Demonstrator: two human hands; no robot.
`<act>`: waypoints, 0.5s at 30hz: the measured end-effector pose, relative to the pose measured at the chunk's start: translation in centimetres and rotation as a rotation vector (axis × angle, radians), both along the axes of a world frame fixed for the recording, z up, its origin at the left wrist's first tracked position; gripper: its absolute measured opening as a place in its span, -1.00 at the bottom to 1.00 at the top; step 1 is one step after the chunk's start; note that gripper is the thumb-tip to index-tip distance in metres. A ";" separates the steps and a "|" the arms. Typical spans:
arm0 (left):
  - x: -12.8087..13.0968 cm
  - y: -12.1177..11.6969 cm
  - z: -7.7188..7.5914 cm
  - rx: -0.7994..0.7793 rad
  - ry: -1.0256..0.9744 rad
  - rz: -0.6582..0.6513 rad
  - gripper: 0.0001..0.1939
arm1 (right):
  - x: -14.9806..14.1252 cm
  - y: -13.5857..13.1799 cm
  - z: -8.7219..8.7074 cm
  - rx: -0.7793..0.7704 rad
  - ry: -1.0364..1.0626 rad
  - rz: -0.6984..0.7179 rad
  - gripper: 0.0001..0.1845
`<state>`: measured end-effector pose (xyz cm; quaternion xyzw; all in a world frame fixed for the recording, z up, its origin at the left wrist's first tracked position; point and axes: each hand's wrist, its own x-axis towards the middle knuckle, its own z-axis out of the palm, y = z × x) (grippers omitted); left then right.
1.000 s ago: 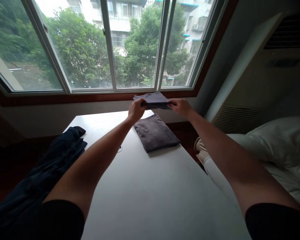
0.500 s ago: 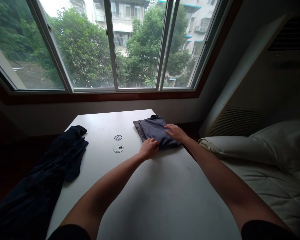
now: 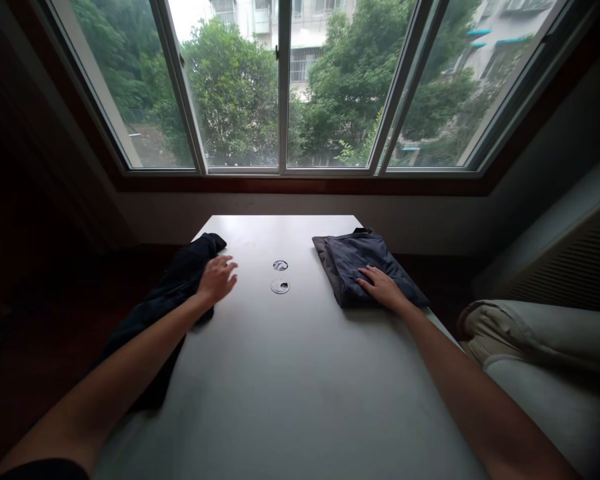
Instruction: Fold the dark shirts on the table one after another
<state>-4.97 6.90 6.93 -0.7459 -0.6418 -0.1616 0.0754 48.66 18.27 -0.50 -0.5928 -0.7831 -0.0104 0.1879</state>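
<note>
- On the right far part of the white table (image 3: 290, 373): two folded clothes, stacked, near the table's right edge. Blue-grey cloth (image 3: 363, 250) on top; brown-grey cloth (image 3: 322, 252) beneath, showing along the side toward the table's middle.
- Right hand (image 3: 380, 287): laid on the top cloth toward the table's near end, palm down, fingers loosely spread, no pinch.
- Left hand (image 3: 217, 279): at the table's left side, fingers apart and slightly bent, grasping nothing. Contact with the dark garment (image 3: 163, 297) behind it: cannot tell.
- Dark garment: rumpled, along the table's left edge, partly hanging over.
- Mid-table, far half: two round fittings (image 3: 280, 287).
- Beyond table: window (image 3: 283, 107). Right of table: pale bedding (image 3: 565, 333).
</note>
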 end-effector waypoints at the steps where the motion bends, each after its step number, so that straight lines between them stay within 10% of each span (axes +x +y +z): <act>1: -2.6 -0.5 0.2 -0.001 0.022 0.125 -0.61 | -0.2 0.0 0.4 0.056 0.028 -0.027 -0.46; 6: -8.5 -3.6 -1.1 -0.322 0.127 0.220 -0.45 | -3.7 -1.5 0.4 0.247 0.047 -0.054 -0.45; 15: -3.8 -3.2 1.1 -0.209 -0.093 0.057 -0.68 | -5.6 -3.2 0.6 0.275 0.034 -0.058 -0.45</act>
